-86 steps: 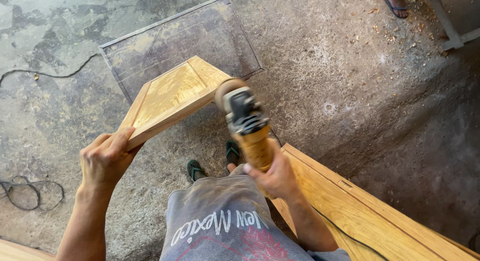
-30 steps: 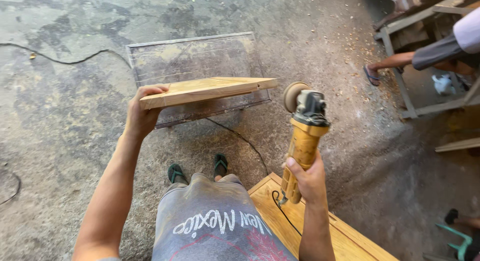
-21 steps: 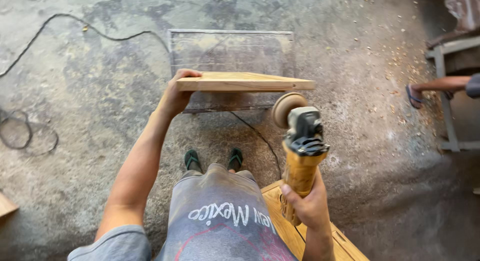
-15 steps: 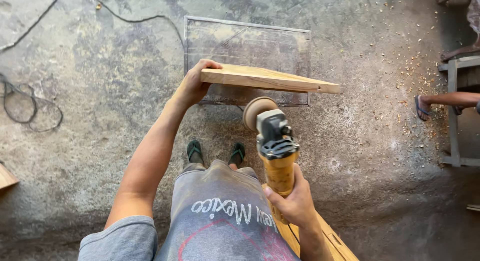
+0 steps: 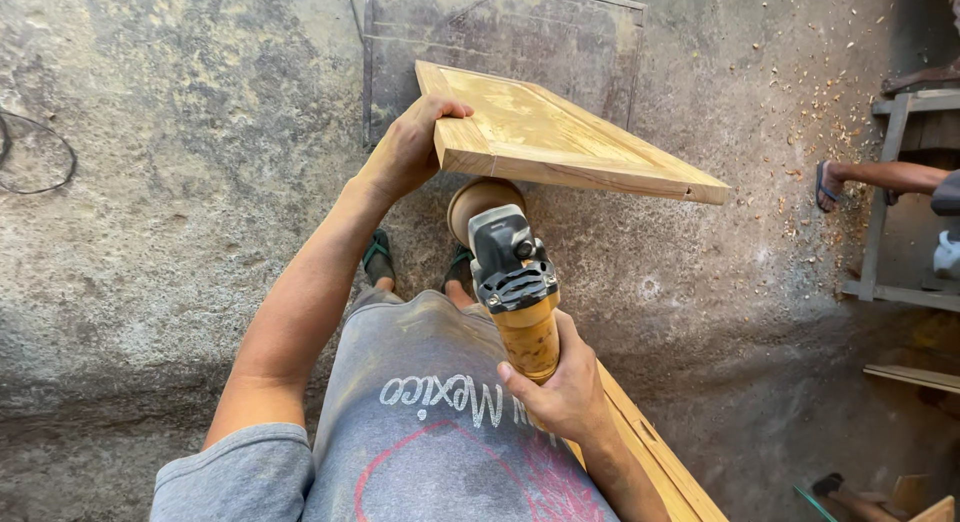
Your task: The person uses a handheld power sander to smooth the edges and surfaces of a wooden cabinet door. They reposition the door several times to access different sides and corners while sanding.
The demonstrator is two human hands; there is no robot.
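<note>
My left hand grips the near left corner of a framed wooden panel and holds it up, tilted, above the floor. My right hand is closed round the yellow body of an angle grinder. Its round sanding disc sits just under the panel's near edge; whether it touches the wood I cannot tell.
A clear rectangular sheet lies on the concrete floor beyond the panel. Another wooden panel lies by my right leg. A cable loop lies at far left. A second person's sandalled foot and a wooden frame are at right.
The panel has swung from level and edge-on to tilted with its face showing. The grinder has moved left and closer, its disc now under the panel's near edge.
</note>
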